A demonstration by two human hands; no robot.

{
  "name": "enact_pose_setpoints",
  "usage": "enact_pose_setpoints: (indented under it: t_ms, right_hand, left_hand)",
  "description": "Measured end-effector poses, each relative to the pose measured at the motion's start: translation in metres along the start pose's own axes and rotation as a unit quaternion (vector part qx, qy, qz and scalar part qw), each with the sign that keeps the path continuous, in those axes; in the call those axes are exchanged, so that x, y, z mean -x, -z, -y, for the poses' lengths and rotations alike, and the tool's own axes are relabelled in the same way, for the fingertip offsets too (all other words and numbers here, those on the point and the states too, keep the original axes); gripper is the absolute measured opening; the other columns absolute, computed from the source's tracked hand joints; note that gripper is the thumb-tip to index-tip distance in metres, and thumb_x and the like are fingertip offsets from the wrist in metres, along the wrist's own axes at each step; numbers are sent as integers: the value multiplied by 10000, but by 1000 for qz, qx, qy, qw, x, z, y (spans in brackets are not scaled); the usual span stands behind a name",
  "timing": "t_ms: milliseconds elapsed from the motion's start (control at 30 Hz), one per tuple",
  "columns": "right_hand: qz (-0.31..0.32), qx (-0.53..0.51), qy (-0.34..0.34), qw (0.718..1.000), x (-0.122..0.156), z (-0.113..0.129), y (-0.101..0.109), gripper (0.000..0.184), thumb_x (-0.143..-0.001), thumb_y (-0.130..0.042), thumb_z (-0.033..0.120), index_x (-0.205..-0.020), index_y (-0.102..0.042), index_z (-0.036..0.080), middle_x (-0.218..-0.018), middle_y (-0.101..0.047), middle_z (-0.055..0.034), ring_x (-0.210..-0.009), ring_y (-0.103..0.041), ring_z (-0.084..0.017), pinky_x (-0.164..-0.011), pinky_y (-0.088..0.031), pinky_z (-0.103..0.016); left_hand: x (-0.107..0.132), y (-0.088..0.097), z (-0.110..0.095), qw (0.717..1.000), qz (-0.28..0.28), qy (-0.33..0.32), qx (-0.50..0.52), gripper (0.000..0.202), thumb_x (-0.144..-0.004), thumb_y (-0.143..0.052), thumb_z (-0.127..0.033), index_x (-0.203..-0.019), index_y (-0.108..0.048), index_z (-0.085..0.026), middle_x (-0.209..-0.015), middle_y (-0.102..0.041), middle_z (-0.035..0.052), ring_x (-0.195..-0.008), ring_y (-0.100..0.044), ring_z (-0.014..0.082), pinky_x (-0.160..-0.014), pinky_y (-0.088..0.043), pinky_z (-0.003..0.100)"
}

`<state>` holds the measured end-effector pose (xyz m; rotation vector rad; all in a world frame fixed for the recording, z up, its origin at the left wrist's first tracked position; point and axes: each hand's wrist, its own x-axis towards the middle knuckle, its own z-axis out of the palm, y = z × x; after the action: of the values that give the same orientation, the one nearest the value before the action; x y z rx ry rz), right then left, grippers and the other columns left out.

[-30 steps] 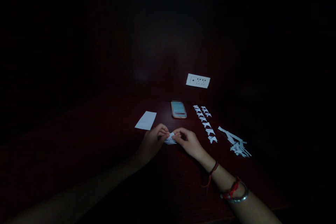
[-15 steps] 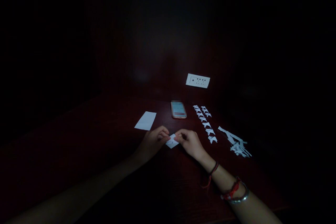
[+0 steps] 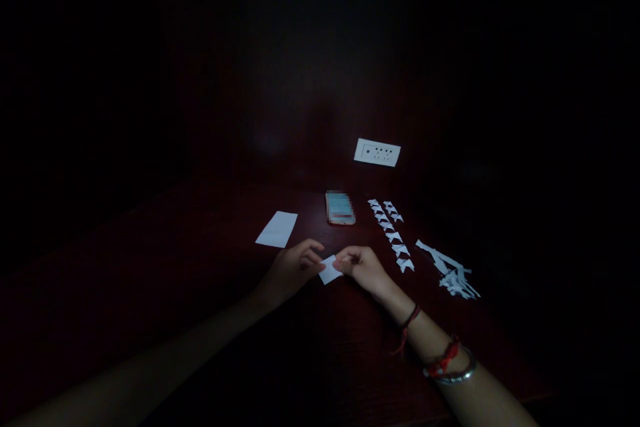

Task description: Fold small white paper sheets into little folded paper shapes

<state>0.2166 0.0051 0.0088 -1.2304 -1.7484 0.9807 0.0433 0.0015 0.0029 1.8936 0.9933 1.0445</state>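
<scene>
A: Although the light on my remote feed is weak, I log the wall (image 3: 320,73) and the dark red tabletop (image 3: 360,333) first. Hands next?

B: On the left hand (image 3: 293,273), I read the thumb tip at the left edge of a small paper piece (image 3: 329,270), forefinger raised clear of it; I cannot tell whether anything closes from beneath. On the right hand (image 3: 366,272), thumb and forefinger pinch the paper's right side.

A: Loose items, in order of size?

B: Heap of strips (image 3: 457,284), white, tangled, well apart on the right. Long row (image 3: 395,239) of folded white pieces, leading toward the wall. White sheet (image 3: 277,229), flat, just beyond the left hand. Socket plate (image 3: 377,153), on the wall. Phone (image 3: 340,208), face up, screen pixelated. Short row (image 3: 393,212), beside the far end of the long one.

A: I add a metal bangle (image 3: 464,374) and red cord (image 3: 449,355) on the right forearm. Smallest entry?

B: The paper piece: between both hands, nearer me than the phone. I cannot tell whether it touches the tabletop.
</scene>
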Motion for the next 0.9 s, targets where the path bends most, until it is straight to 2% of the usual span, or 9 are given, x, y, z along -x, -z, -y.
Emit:
enact_pose_setpoints:
  t_ms: [133,267,367,467,600,700,800,900]
  right_hand:
    - [55,-57,32,996,3,6,-1,156,-643,-568,265,-713,-565,125,-611,-561,4,-540,-485,-77,-524,-380,-195]
    - [87,-64,47,993,3,6,0,228,-619,-597,281,-785,-575,125,-654,-576,-1,-589,-510,-86,-575,-407,-213]
    - [72,-19,41,996,2,2,0,258,-578,-630,224,-813,-578,131,-645,-570,6,-576,-509,-86,-578,-415,-218]
    - [47,29,41,998,1,0,0,212,-596,-605,165,-805,-577,141,-638,-557,13,-557,-495,-79,-562,-410,-209]
    - [38,79,94,992,5,1,-1,219,-657,-539,140,-874,-557,164,-643,-523,27,-573,-475,-70,-575,-395,-196]
    - [52,98,125,986,7,2,-1,297,-672,-525,138,-964,-515,186,-645,-503,37,-574,-468,-66,-571,-389,-187]
    - [75,97,122,985,7,1,-1,409,-667,-535,129,-1058,-441,199,-656,-508,39,-551,-470,-61,-540,-389,-178]
    - [61,130,120,982,7,4,0,421,-623,-574,102,-1015,-457,200,-731,-517,22,-562,-474,-62,-532,-389,-179]
  left_hand:
    - [-1,2,7,1000,0,21,11,220,-710,-500,-220,-921,-441,-196,-695,-583,-25,-615,-573,120,-539,-432,224]
    - [-2,3,9,1000,3,21,10,226,-695,-512,-249,-907,-456,-192,-688,-585,-23,-598,-572,124,-529,-430,228]
    - [-2,2,7,1000,4,23,13,223,-686,-512,-244,-898,-465,-192,-688,-585,-24,-593,-571,123,-523,-426,228]
    - [-3,1,6,999,10,28,20,197,-685,-510,-235,-873,-470,-190,-688,-586,-25,-599,-569,121,-532,-420,226]
    - [-4,1,9,999,8,33,12,153,-677,-505,-229,-822,-480,-186,-656,-582,-31,-587,-557,118,-533,-407,219]
    - [-4,3,12,999,13,39,-19,139,-684,-484,-237,-812,-483,-185,-647,-578,-31,-579,-551,122,-520,-397,218]
    - [-3,4,11,996,33,39,-79,144,-685,-478,-235,-821,-474,-190,-635,-566,-35,-573,-543,126,-510,-385,217]
    - [0,3,6,987,49,-9,-154,125,-695,-462,-208,-819,-464,-199,-659,-549,-35,-605,-528,130,-546,-380,230]
